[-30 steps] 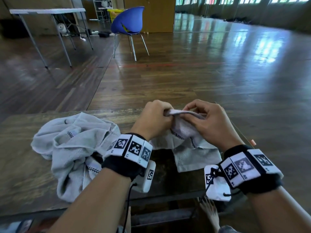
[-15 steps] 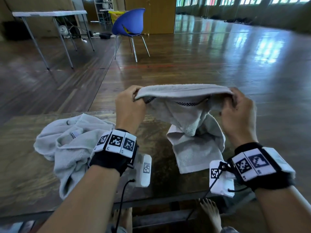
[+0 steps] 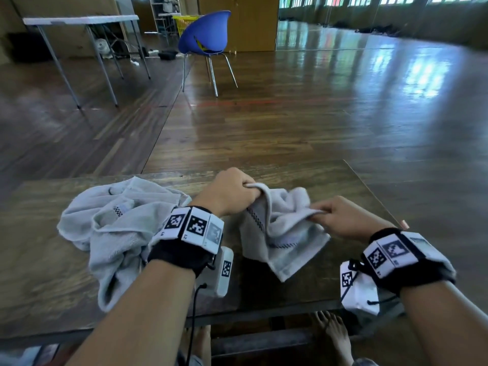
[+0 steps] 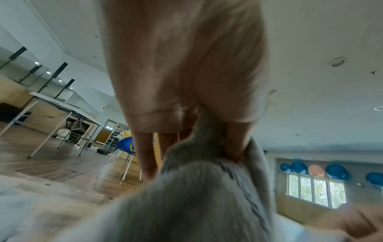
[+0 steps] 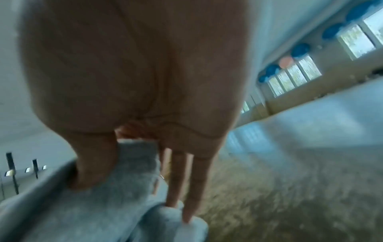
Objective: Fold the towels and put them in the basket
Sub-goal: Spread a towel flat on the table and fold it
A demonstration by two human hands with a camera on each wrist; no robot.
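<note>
Polished wooden floor [image 3: 303, 122] runs back to a white folding table [image 3: 79, 20] at the far left and a blue chair [image 3: 204, 35] near it, with something yellow behind the chair that is too small to make out. Nearer, a dark wooden bench [image 3: 39, 273] carries the work. On its left part lies a crumpled grey towel [image 3: 111, 228], heaped in loose folds with one end reaching toward the near edge. Just right of that heap, the left hand [image 3: 229, 192] is clenched on the upper edge of a second grey towel [image 3: 282, 233], its fingers [image 4: 145, 152] curled over the cloth and the thumb pressing from the other side. This second towel is bunched between the two hands, its lower part resting on the bench. Farther right, the right hand [image 3: 346, 217] pinches another edge of the same towel between thumb [image 5: 91, 167] and fingers, held low over the bench.
</note>
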